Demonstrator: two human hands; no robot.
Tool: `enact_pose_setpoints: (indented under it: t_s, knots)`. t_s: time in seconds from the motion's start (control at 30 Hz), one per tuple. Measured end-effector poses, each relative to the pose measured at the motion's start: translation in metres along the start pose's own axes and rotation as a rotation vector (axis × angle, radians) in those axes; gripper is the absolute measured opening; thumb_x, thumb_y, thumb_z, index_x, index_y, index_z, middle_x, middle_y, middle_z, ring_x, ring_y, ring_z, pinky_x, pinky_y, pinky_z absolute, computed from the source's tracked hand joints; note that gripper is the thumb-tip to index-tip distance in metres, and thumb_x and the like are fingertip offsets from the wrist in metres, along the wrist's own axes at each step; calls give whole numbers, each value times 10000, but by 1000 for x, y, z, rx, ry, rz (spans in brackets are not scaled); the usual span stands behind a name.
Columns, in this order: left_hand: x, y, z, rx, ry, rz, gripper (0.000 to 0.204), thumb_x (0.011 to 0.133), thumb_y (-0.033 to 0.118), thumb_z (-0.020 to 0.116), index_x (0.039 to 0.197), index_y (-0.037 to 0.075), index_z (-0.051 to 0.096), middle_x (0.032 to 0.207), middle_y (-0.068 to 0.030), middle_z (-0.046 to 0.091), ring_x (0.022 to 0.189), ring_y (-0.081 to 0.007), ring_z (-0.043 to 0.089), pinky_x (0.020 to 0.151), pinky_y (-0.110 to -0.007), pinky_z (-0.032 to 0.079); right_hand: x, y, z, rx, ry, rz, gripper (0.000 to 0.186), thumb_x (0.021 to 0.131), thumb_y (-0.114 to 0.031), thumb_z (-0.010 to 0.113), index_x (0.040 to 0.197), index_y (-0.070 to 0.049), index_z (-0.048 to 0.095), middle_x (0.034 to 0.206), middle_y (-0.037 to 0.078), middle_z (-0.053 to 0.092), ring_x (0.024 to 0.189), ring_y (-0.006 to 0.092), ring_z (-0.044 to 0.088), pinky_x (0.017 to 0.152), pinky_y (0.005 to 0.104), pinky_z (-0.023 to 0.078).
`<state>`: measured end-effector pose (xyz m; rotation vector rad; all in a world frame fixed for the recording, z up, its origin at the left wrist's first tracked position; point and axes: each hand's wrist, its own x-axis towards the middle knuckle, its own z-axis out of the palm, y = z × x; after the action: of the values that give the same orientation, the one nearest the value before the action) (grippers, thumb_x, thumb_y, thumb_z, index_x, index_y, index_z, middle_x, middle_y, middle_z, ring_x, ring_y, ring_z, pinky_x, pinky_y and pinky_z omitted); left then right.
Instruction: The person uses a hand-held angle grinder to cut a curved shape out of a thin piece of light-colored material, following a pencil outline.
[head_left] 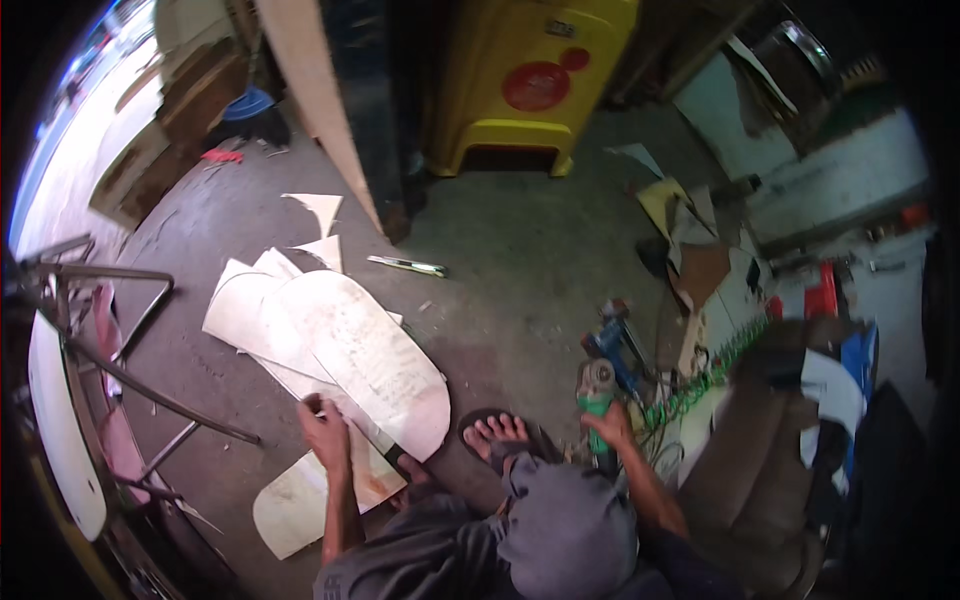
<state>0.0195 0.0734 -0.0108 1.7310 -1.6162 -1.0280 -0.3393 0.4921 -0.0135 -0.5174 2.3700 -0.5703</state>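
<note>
While the left hand (325, 428) is pressing flat on the pale rounded plywood sheet (365, 358) on the concrete floor (520, 270), the right hand (608, 424) is gripping a green-bodied angle grinder (597, 395).

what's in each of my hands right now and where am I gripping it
Your right hand grips the green body of an angle grinder. Your left hand rests flat on a plywood sheet, pinning rather than gripping it.
</note>
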Motion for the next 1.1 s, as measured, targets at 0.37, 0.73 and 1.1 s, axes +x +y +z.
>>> enact_pose_setpoints:
  t_s: [0.37,0.73,1.1]
  knots:
    - [-125,141,115,-516,-1342,-157,788,842,298,811,1434,22,370,1225,-97,568,1156,-215,549,992,-359,454,30,-287,6,321,-83,-254,826,646,-395,913,1217,26,490,1131,201,640,1050,327,650,907,415,518]
    - [-130,173,93,-392,-1375,108,1040,841,502,748,1547,32,146,1394,-216,440,1254,-328,475,1063,-382,376,67,-231,-13,1162,-543,-150,660,808,-282,684,1337,55,475,1166,224,672,957,301,698,812,414,607]
    - [-157,151,101,-431,-1033,296,820,869,54,617,1518,56,116,1160,-353,550,1019,-500,620,857,-498,477,54,-294,-15,1261,-368,-231,462,816,-269,663,1148,15,515,959,145,620,706,258,690,587,410,607]
